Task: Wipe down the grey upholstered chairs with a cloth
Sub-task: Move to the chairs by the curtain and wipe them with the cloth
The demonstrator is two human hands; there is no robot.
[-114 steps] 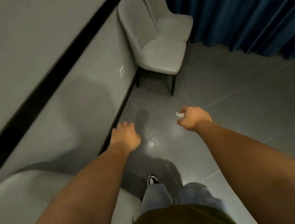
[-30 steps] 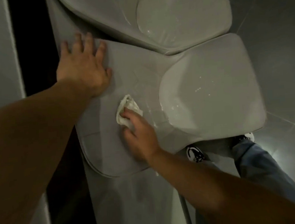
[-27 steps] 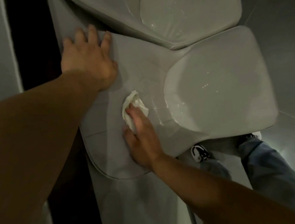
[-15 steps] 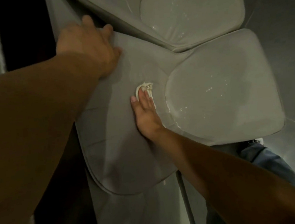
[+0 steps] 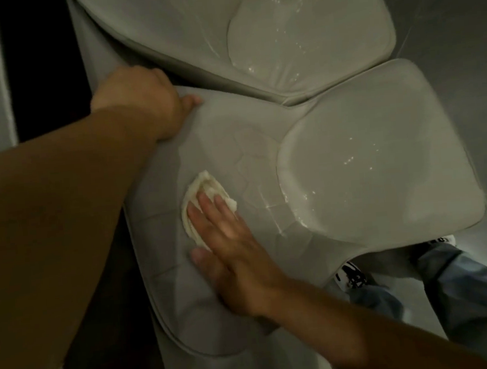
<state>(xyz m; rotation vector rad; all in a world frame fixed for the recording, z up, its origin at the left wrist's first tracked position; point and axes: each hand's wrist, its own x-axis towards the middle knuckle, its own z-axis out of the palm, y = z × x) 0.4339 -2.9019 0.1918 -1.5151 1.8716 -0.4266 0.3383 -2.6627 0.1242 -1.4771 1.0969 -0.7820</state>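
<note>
Head view: the small crumpled white cloth (image 5: 205, 199) lies on the backrest of the nearer grey upholstered chair (image 5: 381, 167), pressed flat under the straight fingers of the right hand (image 5: 230, 252); it looks soft, light and best driven by palm pressure. The left hand (image 5: 145, 101) curls over the backrest's top edge, steadying it. A second grey upholstered chair (image 5: 297, 28) abuts beyond, on glossy grey floor tiles (image 5: 456, 22), beside a wall.

Two chairs (image 5: 380, 159) (image 5: 297, 34) (grey), one cloth (image 5: 205, 193)
</note>
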